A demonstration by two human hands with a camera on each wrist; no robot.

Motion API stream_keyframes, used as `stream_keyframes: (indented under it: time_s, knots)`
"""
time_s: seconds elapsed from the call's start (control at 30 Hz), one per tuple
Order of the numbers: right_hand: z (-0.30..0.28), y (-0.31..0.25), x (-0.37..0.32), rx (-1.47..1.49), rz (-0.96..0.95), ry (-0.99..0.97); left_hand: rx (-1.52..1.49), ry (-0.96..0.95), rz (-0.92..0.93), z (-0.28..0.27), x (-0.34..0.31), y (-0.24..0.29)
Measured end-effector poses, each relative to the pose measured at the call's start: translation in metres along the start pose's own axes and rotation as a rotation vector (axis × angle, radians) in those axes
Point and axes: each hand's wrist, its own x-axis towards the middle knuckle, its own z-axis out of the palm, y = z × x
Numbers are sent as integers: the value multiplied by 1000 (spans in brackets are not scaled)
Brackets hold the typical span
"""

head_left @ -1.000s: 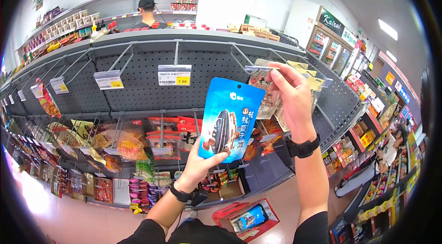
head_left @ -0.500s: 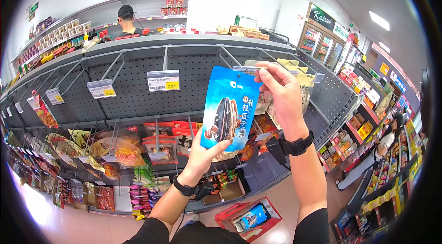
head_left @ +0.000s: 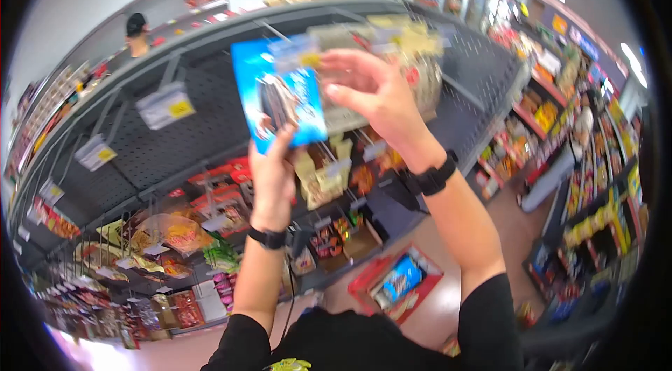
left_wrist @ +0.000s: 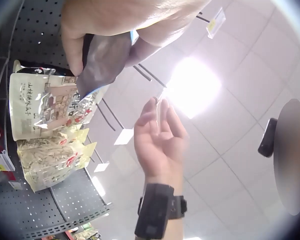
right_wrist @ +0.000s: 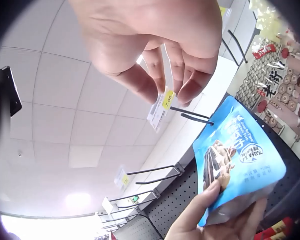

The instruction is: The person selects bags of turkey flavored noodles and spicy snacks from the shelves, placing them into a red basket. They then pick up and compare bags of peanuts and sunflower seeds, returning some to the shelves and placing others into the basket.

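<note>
My left hand (head_left: pixel 271 185) grips a blue bag of sunflower seeds (head_left: pixel 248 77) by its lower edge, thumb on the printed front. In the left wrist view, the bag's grey underside (left_wrist: pixel 104 62) shows below that hand. My right hand (head_left: pixel 381 98) pinches a price tag (right_wrist: pixel 161 110) at the end of a metal hook (right_wrist: pixel 195 117), between thumb and fingers. The bag's top edge is close to this hook, behind the tag in the head view. Cream-coloured seed bags (left_wrist: pixel 42 107) hang just beside the blue bag.
Other hooks with price tags (head_left: pixel 164 106) run leftward along the pegboard shelf. Packed snacks (head_left: pixel 185 231) hang on the lower row. On the floor a red basket (head_left: pixel 364 294) holds another blue bag. People stand behind the shelf and in the right aisle.
The head view has turned and blurred, so shelf and hands sit further left and higher. My right hand keeps hold at the price tag, and the blue bag stays in my left hand.
</note>
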Motion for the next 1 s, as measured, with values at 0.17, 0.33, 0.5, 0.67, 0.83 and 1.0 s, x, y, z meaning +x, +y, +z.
stream_keyframes:
  time_s: [0.17, 0.33, 0.5, 0.67, 0.83, 1.0]
  knots:
    - [-50, 18, -93, -279, 234, -30, 41, -39, -32, -16, -10, -3]
    - [-118, 116, -259, -221, 581, 129, -24, -23, -113, -34, -40, 1]
    - [-145, 213, -484, -624, 936, 369, 136, -85, -160, -60, -90, -8]
    - [-104, 271, -622, -892, 1405, 94, 465, -43, -535, -63, -168, -72]
    - [-59, 300, -649, -979, 1599, 27, 515, -99, -1121, -114, -254, -127]
    - [-41, 331, -675, -1162, 1526, -77, 722, -272, -1269, -120, -293, -128]
